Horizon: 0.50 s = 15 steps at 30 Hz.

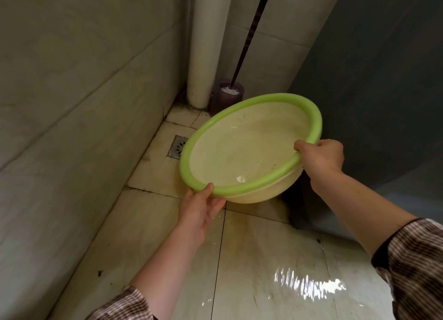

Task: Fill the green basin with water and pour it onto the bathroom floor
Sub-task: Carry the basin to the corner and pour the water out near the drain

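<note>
Striped sleeves frame the btm of the view, left sleeve [122, 305] and right sleeve [414, 267], w/ both forearms bare and reaching fwd. Just beyond them the tiled floor [167, 259] is pale, stained and wet: a bright rippled sheen of water [309, 286] lies near the right arm, w/ smaller glints along a grout line below the left wrist.

Held up over the floor between both hands is the green basin [247, 151], green rim, pale yellowish bowl, tilted so its inside faces the camera and its low edge is on the left. A small glint sits low inside; how much water it holds can't be told. Left hand [199, 211] grips the near-left rim, thumb on top, fingers under the bowl. Right hand [321, 156] grips the right rim, thumb hooked over the edge, fingers curled beneath.

Room is a narrow corner. Left wall [72, 91] is large pale tiles w/ dark grout. A square floor drain [177, 147] shows by the wall, partly hidden behind the basin's left edge. In the far corner a thick white pipe [206, 43] runs down to the floor, grime round its base. Just beside it stands a dark toilet-brush holder [226, 99], white bristles showing, dark brush handle [251, 31] rising up out of frame. A dark grey panel [383, 79] closes off the right side.
</note>
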Each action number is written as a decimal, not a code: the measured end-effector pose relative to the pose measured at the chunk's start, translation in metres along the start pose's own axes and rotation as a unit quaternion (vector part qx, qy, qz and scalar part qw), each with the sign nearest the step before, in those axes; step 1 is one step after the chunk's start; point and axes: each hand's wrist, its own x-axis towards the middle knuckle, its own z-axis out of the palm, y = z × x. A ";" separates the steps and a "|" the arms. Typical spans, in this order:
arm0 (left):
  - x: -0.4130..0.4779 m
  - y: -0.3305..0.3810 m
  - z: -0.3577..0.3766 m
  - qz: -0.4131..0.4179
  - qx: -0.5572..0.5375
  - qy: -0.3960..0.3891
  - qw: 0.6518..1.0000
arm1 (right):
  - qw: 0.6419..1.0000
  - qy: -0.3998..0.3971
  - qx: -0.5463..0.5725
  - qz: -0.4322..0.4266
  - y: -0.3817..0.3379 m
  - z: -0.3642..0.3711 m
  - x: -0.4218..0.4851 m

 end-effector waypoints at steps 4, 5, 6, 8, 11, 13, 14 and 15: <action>0.001 -0.001 0.000 0.001 -0.001 -0.004 1.000 | 1.000 0.001 0.010 0.000 0.001 0.000 -0.001; 0.002 -0.001 0.001 0.001 -0.001 -0.004 1.000 | 1.000 0.002 0.012 0.000 0.001 0.000 -0.001; 0.002 -0.001 0.001 0.001 -0.001 -0.005 1.000 | 1.000 0.004 0.015 0.000 0.001 0.000 -0.001; 0.003 -0.001 0.001 0.002 -0.001 -0.004 1.000 | 1.000 0.006 0.017 -0.002 0.001 0.000 -0.001; 0.004 -0.002 0.001 0.003 0.000 0.000 1.000 | 1.000 0.003 0.022 -0.006 0.002 0.002 -0.002; 0.005 -0.002 0.002 0.004 -0.001 0.002 1.000 | 1.000 0.000 0.020 -0.010 0.002 0.003 -0.003; 0.005 -0.003 0.002 0.004 -0.002 0.003 1.000 | 1.000 -0.001 0.017 -0.012 0.002 0.003 -0.003; 0.005 -0.003 0.003 0.003 -0.003 0.004 1.000 | 1.000 -0.003 0.014 -0.015 0.002 0.004 -0.003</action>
